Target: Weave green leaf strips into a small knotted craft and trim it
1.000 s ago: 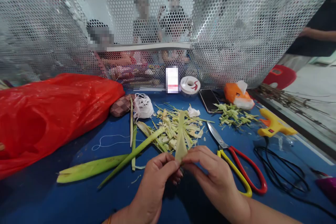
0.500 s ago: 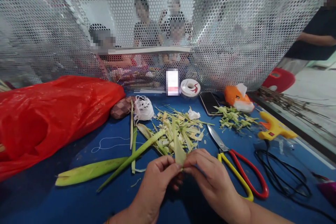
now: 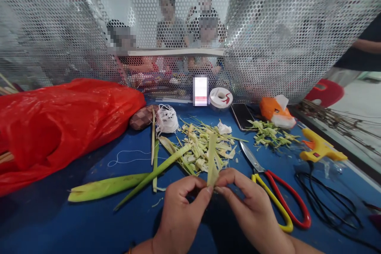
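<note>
A pale green strip of leaf (image 3: 212, 162) stands upright, its lower end pinched between the thumb and fingers of my left hand (image 3: 184, 206). My right hand (image 3: 244, 202) is closed at the same lower end, thumb against fingertips, gripping the strip's right edge. My fingers hide the strip's bottom. Just beyond my hands lies a heap of cut leaf scraps (image 3: 196, 154). A long green stalk (image 3: 157, 172) and a broad green leaf (image 3: 104, 188) lie left of my left hand. Scissors (image 3: 262, 170) with one yellow and one red handle rest right of my right hand.
On the blue table (image 3: 125, 226) are a red plastic bag (image 3: 65, 127), white string (image 3: 167, 120), a tape roll (image 3: 220, 98), a phone (image 3: 242, 116), an orange tissue pack (image 3: 276, 112) and a yellow glue gun (image 3: 321, 147) with black cord. Several people sit or stand behind a perforated silvery sheet (image 3: 262, 27).
The whole view has shifted slightly, with things now lying further right. Both hands keep hold of the leaf strip, which has turned and shows a narrower side.
</note>
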`<act>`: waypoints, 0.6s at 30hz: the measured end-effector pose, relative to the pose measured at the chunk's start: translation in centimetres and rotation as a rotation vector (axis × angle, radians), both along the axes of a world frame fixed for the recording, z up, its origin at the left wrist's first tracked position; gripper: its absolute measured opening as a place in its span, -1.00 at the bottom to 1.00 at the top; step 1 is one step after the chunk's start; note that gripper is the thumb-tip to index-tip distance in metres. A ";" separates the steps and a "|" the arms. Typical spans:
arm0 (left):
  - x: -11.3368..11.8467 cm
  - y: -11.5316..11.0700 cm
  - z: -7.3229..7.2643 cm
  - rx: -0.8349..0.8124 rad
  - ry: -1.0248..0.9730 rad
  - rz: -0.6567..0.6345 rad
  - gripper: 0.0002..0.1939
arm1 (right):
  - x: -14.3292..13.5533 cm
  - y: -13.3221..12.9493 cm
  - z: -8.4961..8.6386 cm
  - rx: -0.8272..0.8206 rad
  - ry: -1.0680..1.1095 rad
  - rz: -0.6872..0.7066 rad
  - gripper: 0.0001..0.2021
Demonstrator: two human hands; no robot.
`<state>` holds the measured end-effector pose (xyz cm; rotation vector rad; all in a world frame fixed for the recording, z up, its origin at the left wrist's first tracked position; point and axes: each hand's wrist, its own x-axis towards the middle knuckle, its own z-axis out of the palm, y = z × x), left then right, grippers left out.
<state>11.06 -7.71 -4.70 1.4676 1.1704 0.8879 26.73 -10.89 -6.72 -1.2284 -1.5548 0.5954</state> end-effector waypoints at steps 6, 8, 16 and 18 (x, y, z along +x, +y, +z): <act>0.2 0.0 -0.1 -0.011 0.006 -0.042 -0.82 | 0.0 0.1 0.1 -0.015 0.037 -0.038 -0.87; 0.3 0.0 -0.1 -0.055 -0.007 -0.026 -0.82 | 0.1 0.1 -0.1 0.016 0.016 -0.027 -0.87; 0.8 0.4 -0.2 -0.377 -0.256 0.058 -0.75 | 0.4 0.2 -0.3 0.196 -0.189 0.051 -0.84; 0.8 0.4 -0.2 -0.424 -0.288 0.040 -0.75 | 0.4 0.2 -0.3 0.203 -0.195 0.056 -0.84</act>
